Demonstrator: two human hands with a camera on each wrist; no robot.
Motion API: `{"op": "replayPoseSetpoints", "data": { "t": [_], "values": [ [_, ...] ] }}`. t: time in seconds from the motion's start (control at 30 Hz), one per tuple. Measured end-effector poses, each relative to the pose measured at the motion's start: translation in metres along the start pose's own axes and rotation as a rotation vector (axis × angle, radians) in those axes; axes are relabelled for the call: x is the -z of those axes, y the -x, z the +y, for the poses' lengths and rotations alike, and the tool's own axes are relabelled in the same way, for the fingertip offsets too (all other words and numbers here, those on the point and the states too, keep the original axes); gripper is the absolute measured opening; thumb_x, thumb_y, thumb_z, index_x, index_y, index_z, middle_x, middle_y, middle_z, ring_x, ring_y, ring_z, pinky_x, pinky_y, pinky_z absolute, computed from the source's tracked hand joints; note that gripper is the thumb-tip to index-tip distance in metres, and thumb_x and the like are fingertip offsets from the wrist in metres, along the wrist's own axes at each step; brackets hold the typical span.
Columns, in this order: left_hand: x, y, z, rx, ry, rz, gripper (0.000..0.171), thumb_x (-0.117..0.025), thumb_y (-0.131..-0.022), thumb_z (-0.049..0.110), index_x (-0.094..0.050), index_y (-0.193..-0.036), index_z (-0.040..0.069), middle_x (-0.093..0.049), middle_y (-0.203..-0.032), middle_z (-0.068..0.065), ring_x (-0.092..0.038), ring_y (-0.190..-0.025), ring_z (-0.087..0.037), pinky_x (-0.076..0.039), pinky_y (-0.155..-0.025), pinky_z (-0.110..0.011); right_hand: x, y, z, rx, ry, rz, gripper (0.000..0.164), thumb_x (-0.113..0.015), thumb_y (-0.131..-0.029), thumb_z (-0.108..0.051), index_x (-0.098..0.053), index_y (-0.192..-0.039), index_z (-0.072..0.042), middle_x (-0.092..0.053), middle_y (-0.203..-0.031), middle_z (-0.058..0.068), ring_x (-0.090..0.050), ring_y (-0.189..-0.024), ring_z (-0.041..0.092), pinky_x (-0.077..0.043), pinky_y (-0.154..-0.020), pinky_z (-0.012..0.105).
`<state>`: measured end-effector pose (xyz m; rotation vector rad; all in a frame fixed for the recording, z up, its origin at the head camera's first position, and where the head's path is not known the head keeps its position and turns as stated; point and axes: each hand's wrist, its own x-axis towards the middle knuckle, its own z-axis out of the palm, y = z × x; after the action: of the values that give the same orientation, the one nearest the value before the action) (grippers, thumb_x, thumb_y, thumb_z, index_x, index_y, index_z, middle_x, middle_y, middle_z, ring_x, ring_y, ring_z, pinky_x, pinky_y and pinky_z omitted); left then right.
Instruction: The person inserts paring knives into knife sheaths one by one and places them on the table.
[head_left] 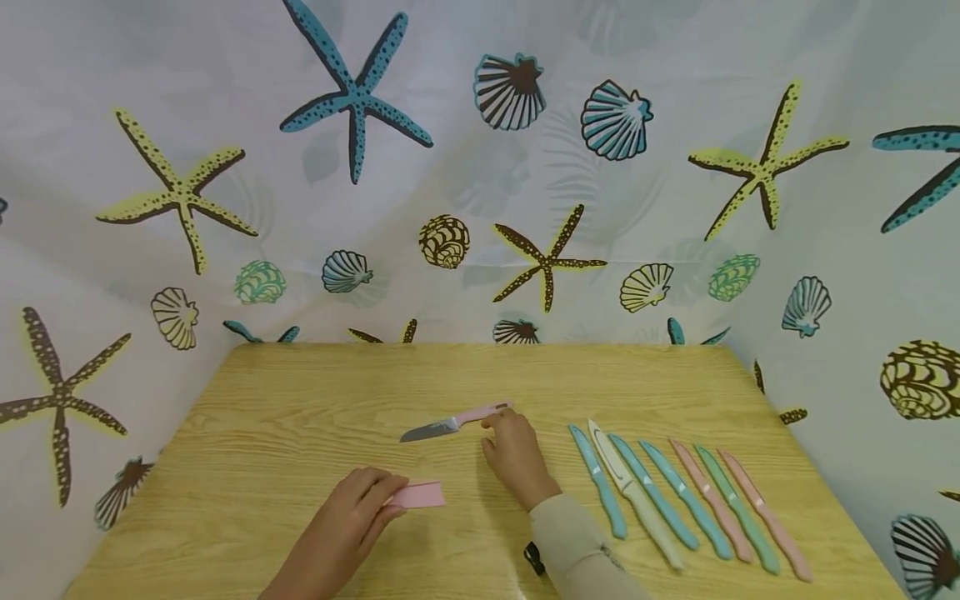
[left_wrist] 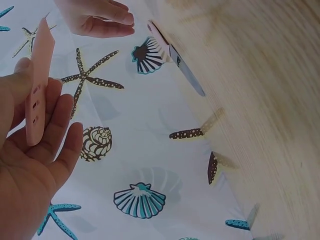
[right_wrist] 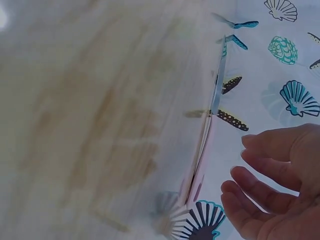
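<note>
A pink blade sheath (head_left: 420,495) is pinched between the thumb and fingers of my left hand (head_left: 352,504). Several small slots show along this sheath (left_wrist: 38,102) in the left wrist view. Farther back on the table lies a paring knife (head_left: 431,430) with a pink handle, its blade pointing left. My right hand (head_left: 513,450) is at the handle end in the head view. From the right wrist, the knife (right_wrist: 200,147) lies a little apart from the loosely bent fingers of this hand (right_wrist: 280,185), which hold nothing.
Several knives lie in a slanted row on the right, among them a white knife (head_left: 634,496), a green knife (head_left: 738,508) and a pink knife (head_left: 768,517). A small black object (head_left: 534,558) is beside the right sleeve. A patterned cloth (head_left: 450,183) hangs behind the wooden table (head_left: 300,392).
</note>
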<state>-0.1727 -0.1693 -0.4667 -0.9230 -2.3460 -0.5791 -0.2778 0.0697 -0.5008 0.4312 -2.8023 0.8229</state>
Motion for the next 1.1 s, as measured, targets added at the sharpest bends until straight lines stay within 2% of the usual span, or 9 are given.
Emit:
{"op": "replayPoseSetpoints", "data": {
  "t": [0.17,0.43,0.63,0.83,0.93,1.1],
  "values": [
    [0.000,-0.002,0.002,-0.023,0.007,0.022,0.025,-0.061,-0.094,0.023,-0.065,-0.114,0.008,-0.060,-0.105,0.003,-0.055,-0.091,-0.011,-0.049,-0.076,-0.023,-0.002,-0.008,0.000,0.016,0.004,-0.002,0.023,-0.073,-0.080,0.004,-0.069,-0.103,0.004,-0.062,-0.106,0.020,-0.061,-0.091,0.034,-0.054,-0.079,0.041],
    [0.001,0.002,0.002,-0.014,-0.014,0.014,0.029,-0.056,-0.096,0.028,-0.066,-0.114,0.007,-0.060,-0.104,0.002,-0.056,-0.090,-0.011,-0.049,-0.075,-0.023,-0.011,-0.021,-0.003,0.046,0.055,-0.041,0.026,-0.070,-0.081,0.008,-0.069,-0.106,0.004,-0.061,-0.107,0.019,-0.058,-0.098,0.037,-0.052,-0.084,0.041],
    [0.003,0.004,0.002,-0.008,-0.016,0.010,0.032,-0.052,-0.099,0.030,-0.067,-0.113,0.006,-0.060,-0.104,0.002,-0.055,-0.090,-0.011,-0.049,-0.075,-0.022,-0.017,-0.024,-0.006,0.057,0.135,-0.061,0.033,-0.064,-0.083,0.009,-0.065,-0.115,0.004,-0.057,-0.123,0.023,-0.051,-0.115,0.043,-0.051,-0.087,0.052],
    [0.003,0.004,0.001,0.023,-0.027,-0.020,0.028,-0.057,-0.096,0.027,-0.067,-0.113,0.007,-0.059,-0.104,0.002,-0.054,-0.090,-0.009,-0.049,-0.075,-0.023,-0.020,-0.025,-0.004,0.036,0.170,-0.113,0.036,-0.057,-0.088,0.008,-0.061,-0.124,0.001,-0.053,-0.134,0.019,-0.044,-0.126,0.044,-0.048,-0.087,0.060],
    [0.003,0.004,0.001,0.031,-0.024,-0.029,0.027,-0.061,-0.094,0.025,-0.067,-0.113,0.007,-0.059,-0.104,0.003,-0.054,-0.090,-0.009,-0.049,-0.074,-0.023,-0.023,-0.027,-0.003,0.040,0.185,-0.114,0.036,-0.057,-0.089,0.008,-0.062,-0.124,-0.001,-0.053,-0.135,0.018,-0.044,-0.126,0.044,-0.048,-0.088,0.059],
    [0.003,0.004,0.001,0.030,-0.029,-0.033,0.027,-0.062,-0.093,0.025,-0.067,-0.112,0.007,-0.059,-0.103,0.003,-0.054,-0.088,-0.008,-0.049,-0.073,-0.022,-0.027,-0.032,-0.002,0.038,0.203,-0.079,0.033,-0.061,-0.087,0.009,-0.066,-0.117,-0.002,-0.058,-0.127,0.018,-0.050,-0.118,0.044,-0.045,-0.091,0.061]
  ]
}}
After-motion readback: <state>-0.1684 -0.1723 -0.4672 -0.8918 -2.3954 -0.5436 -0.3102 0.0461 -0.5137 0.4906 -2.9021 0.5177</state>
